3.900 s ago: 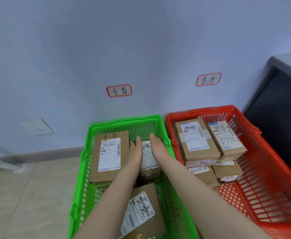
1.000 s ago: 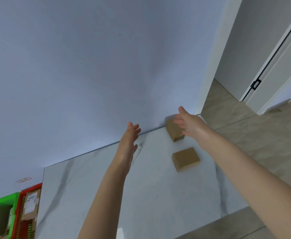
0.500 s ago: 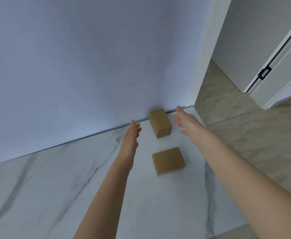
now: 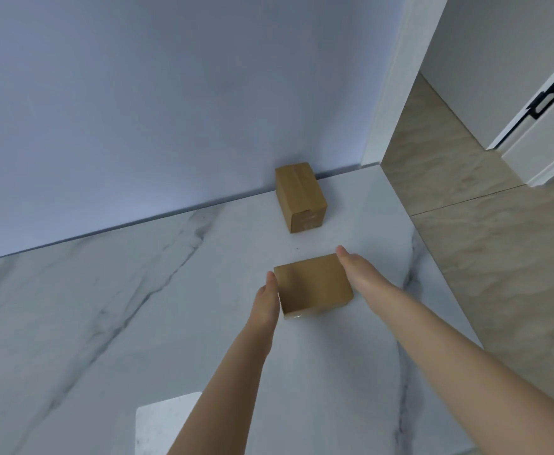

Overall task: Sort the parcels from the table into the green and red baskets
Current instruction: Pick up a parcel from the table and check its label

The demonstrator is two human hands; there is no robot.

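The left hand (image 4: 266,298) lies edge-on against the left side of the nearer cardboard parcel (image 4: 313,284). Its fingers are straight and held together. The right hand (image 4: 356,268) mirrors it along the right side, also flat, its fingertips reaching just past the far right corner. Neither hand curls round anything, and this looks like a two-sided clamp: palms squeeze opposite faces so the low, flat box can be lifted level. The parcel sits flat on the marble-patterned worktop (image 4: 131,290), near its right edge. Its long axis seems to run across the worktop, roughly along the wall (image 4: 170,93), turned slightly so the right end lies further away. Its plain top shows no label, so which basket it belongs in cannot be told. Beyond it, apart from it, a taller cardboard box (image 4: 300,195) stands against the wall, its taped length pointing from the wall towards the person.
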